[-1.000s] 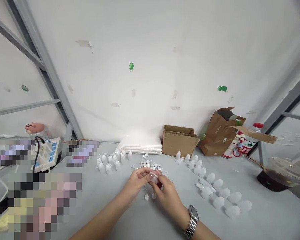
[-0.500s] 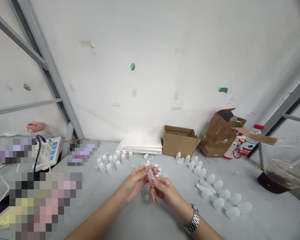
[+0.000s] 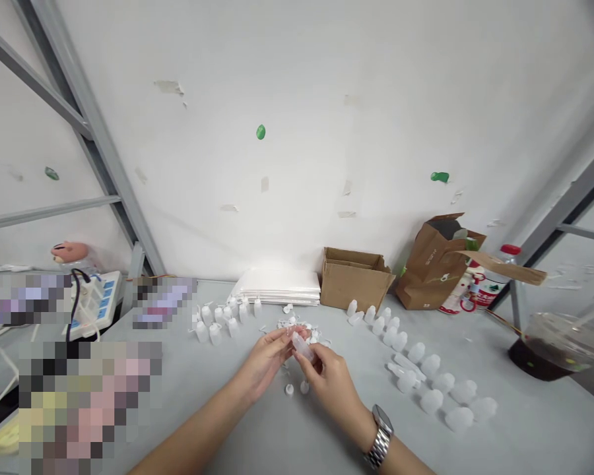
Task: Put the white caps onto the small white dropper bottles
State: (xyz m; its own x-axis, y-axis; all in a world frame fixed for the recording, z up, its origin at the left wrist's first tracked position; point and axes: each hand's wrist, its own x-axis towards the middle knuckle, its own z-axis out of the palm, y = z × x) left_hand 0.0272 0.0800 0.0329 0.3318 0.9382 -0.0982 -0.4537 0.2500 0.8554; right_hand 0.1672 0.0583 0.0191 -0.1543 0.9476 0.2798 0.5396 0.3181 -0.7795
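Note:
A small translucent plastic bottle (image 3: 303,347) is tilted between my hands over the middle of the table. My right hand (image 3: 327,369), with a metal-band watch on its wrist, grips the body of the bottle between thumb and fingers. My left hand (image 3: 268,359) closes its fingertips at the upper-left end of the bottle; whether a small part is pinched there I cannot make out. A pile of small white caps (image 3: 317,336) lies just behind my hands, partly hidden by them. Two loose caps, one of them this white cap (image 3: 290,389), lie on the near side.
Several capped bottles (image 3: 215,333) stand at left, and several uncapped bottles (image 3: 416,352) run along the right. Behind are a white stack (image 3: 277,289), a cardboard box (image 3: 354,284) and a paper bag (image 3: 428,270). A drink cup (image 3: 544,359) stands far right; a power strip (image 3: 101,300) lies left.
My right hand has turned over, its back now more upward, and the bottle lies at a flatter tilt. A second loose cap now shows beside that hand. My left hand has barely moved.

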